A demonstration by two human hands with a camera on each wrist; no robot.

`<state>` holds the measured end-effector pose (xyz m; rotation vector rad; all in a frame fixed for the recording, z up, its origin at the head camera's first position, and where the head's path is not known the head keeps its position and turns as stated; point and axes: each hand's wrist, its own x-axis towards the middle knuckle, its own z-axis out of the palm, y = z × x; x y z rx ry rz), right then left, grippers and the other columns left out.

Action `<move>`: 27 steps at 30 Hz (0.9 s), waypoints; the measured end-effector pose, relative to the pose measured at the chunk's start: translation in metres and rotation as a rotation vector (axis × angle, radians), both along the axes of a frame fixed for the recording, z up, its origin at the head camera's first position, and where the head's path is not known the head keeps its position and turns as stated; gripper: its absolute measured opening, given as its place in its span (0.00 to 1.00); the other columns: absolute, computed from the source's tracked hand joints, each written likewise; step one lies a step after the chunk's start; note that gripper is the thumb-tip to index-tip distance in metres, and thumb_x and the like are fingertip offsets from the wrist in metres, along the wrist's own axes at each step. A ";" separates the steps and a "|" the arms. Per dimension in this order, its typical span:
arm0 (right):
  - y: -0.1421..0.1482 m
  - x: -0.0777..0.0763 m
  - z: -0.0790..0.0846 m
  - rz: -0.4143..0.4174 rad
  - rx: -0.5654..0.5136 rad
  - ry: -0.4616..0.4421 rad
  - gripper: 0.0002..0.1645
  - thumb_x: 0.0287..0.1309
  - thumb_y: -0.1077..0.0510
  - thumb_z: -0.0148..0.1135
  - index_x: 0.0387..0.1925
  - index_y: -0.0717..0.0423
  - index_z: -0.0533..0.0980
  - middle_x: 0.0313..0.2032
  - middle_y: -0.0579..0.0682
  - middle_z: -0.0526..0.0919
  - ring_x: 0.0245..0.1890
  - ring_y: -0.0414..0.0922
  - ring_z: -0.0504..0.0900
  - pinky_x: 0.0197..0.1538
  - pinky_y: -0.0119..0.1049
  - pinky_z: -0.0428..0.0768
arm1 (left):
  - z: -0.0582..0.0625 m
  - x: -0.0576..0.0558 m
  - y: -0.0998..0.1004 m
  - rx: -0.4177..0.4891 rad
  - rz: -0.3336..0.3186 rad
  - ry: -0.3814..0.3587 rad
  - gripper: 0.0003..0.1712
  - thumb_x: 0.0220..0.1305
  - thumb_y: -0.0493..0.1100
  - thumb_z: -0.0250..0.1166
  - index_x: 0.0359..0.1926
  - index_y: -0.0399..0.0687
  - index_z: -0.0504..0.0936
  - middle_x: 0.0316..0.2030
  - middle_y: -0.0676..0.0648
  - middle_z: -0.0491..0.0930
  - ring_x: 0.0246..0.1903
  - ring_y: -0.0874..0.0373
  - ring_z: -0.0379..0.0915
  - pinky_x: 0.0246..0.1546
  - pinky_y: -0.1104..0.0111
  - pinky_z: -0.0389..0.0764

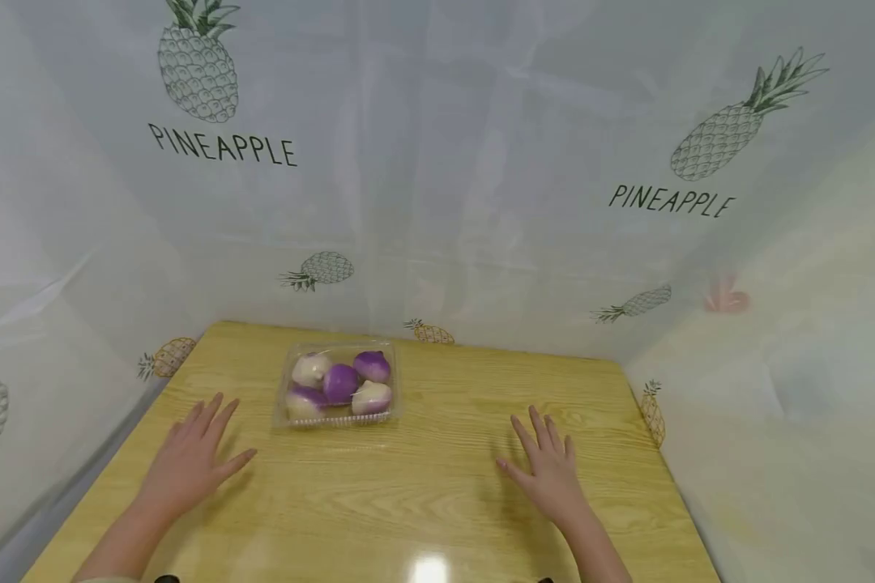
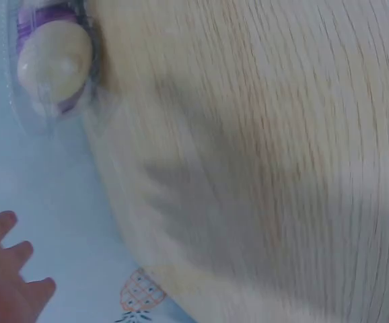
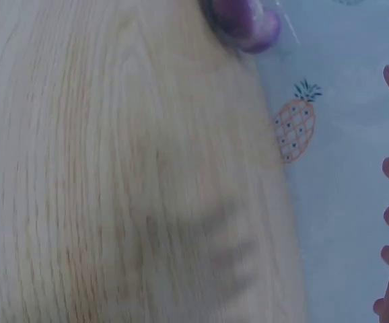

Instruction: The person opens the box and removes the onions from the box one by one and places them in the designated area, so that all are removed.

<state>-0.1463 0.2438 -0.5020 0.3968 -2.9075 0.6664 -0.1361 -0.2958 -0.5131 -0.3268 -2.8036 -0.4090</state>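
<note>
Left wrist view: desk (image 2: 315, 134) is crossed by a blurry shadow (image 2: 208, 215). Left hand (image 2: 5, 276) is cropped at left, fingers spread, backed by pineapple-printed sheet (image 2: 80, 202). Clear container (image 2: 27, 122) with turnips (image 2: 54, 60) is cut off top-left.

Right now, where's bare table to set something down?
Biggest: middle of the table, in front of the clear box, between left hand and right hand. Also the far strip right of the box, bordered by the back curtain and right hand. Crowded: far left, where the box of purple and white vegetables leaves a narrow gap to the left hand.
</note>
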 end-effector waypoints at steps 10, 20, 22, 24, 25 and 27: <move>-0.019 -0.005 0.000 0.056 -0.394 -0.102 0.44 0.66 0.46 0.59 0.75 0.53 0.53 0.75 0.58 0.47 0.72 0.65 0.43 0.60 0.78 0.42 | 0.005 -0.010 0.020 0.272 0.014 0.027 0.44 0.55 0.47 0.74 0.65 0.29 0.64 0.59 0.26 0.67 0.56 0.27 0.62 0.54 0.35 0.64; -0.055 0.011 0.029 0.105 -0.652 -0.131 0.40 0.61 0.60 0.66 0.70 0.62 0.60 0.72 0.64 0.54 0.70 0.66 0.50 0.61 0.75 0.52 | -0.011 -0.015 0.036 0.582 0.069 -0.150 0.41 0.63 0.43 0.69 0.69 0.30 0.59 0.62 0.27 0.64 0.59 0.30 0.60 0.55 0.36 0.64; -0.059 0.007 0.018 0.104 -0.670 -0.121 0.40 0.60 0.60 0.67 0.70 0.59 0.61 0.71 0.61 0.56 0.70 0.65 0.51 0.61 0.74 0.52 | -0.015 -0.016 0.037 0.642 0.077 -0.172 0.41 0.65 0.43 0.68 0.70 0.31 0.57 0.62 0.28 0.64 0.60 0.30 0.60 0.56 0.37 0.64; -0.063 0.002 0.007 0.105 -0.678 -0.114 0.40 0.59 0.58 0.68 0.70 0.54 0.62 0.71 0.57 0.58 0.70 0.62 0.53 0.61 0.74 0.53 | -0.019 -0.019 0.038 0.703 0.089 -0.196 0.41 0.66 0.42 0.67 0.70 0.31 0.56 0.62 0.28 0.65 0.60 0.30 0.61 0.58 0.38 0.64; -0.065 0.000 0.001 0.107 -0.686 -0.116 0.40 0.59 0.58 0.69 0.70 0.51 0.63 0.71 0.55 0.59 0.71 0.61 0.53 0.62 0.73 0.54 | -0.020 -0.019 0.039 0.737 0.095 -0.213 0.41 0.66 0.42 0.66 0.71 0.32 0.56 0.62 0.28 0.65 0.60 0.30 0.61 0.58 0.39 0.64; -0.070 -0.004 -0.009 0.116 -0.701 -0.126 0.40 0.58 0.57 0.70 0.70 0.46 0.63 0.71 0.51 0.60 0.71 0.59 0.53 0.63 0.71 0.54 | -0.023 -0.021 0.040 0.799 0.109 -0.246 0.40 0.67 0.41 0.65 0.71 0.33 0.55 0.61 0.28 0.66 0.60 0.31 0.62 0.59 0.41 0.66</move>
